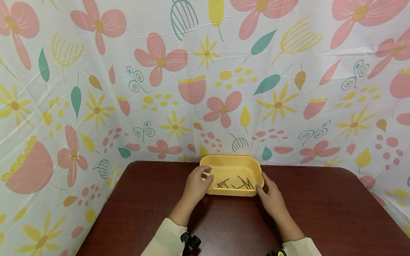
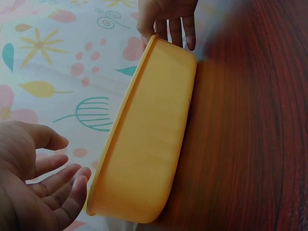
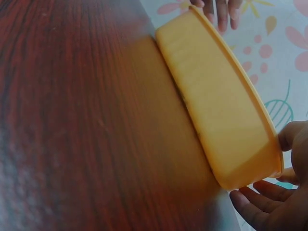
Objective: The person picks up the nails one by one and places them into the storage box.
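Observation:
A shallow yellow plastic tub (image 1: 230,192) sits at the back of the table, with several thin, dark nail-like pieces (image 1: 246,183) lying in it. My left hand (image 1: 195,183) is at the tub's left end, its fingers overlapping the rim in the head view. From the left wrist, that hand (image 2: 45,187) shows relaxed, slightly bent fingers beside the end wall. At the opposite end is my right hand (image 1: 273,201), thumb by the front corner and forefinger along the side. In the right wrist view its thumb (image 3: 288,136) meets the rim, while loosely spread fingers (image 3: 250,204) lie near the lower corner.
The dark red-brown wood-grain table (image 1: 230,227) ends just behind the tub. A white cloth (image 1: 198,142) printed with flowers and leaves hangs at the back and left. A black strapped device (image 1: 190,241) is on the left wrist, by a pale sleeve (image 1: 164,238).

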A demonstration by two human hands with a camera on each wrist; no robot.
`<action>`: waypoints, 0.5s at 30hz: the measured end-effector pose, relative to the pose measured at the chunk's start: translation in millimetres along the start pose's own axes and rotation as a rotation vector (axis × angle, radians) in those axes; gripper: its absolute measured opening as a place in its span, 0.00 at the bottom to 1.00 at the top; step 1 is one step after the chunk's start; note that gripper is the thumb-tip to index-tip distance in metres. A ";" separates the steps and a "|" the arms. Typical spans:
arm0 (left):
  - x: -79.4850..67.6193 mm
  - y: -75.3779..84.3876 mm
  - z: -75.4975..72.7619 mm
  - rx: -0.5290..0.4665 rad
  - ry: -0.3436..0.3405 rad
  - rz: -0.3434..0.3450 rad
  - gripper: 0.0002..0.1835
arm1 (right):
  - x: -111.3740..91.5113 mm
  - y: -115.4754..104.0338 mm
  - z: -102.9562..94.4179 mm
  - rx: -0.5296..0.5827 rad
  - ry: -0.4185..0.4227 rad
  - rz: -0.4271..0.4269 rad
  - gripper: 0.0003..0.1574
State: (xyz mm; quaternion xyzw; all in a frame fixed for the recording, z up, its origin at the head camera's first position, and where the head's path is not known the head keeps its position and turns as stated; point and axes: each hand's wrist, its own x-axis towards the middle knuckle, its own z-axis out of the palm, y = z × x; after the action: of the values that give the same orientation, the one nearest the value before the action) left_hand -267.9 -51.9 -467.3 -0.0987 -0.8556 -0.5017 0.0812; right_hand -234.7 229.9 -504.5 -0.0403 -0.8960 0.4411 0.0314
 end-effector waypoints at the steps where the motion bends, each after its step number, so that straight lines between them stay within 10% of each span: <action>1: 0.0 0.0 0.0 0.001 0.001 0.001 0.13 | 0.3 0.4 0.1 0.000 0.000 0.001 0.42; 15: -1.7 -1.9 -1.0 0.009 -0.007 -0.003 0.13 | -0.1 0.7 0.5 0.001 0.004 -0.003 0.42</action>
State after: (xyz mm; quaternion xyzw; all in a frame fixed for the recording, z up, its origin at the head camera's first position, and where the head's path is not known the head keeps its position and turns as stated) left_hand -266.7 -53.8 -468.8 -0.0989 -0.8582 -0.4977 0.0778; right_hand -234.7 229.9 -505.3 -0.0398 -0.8958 0.4414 0.0341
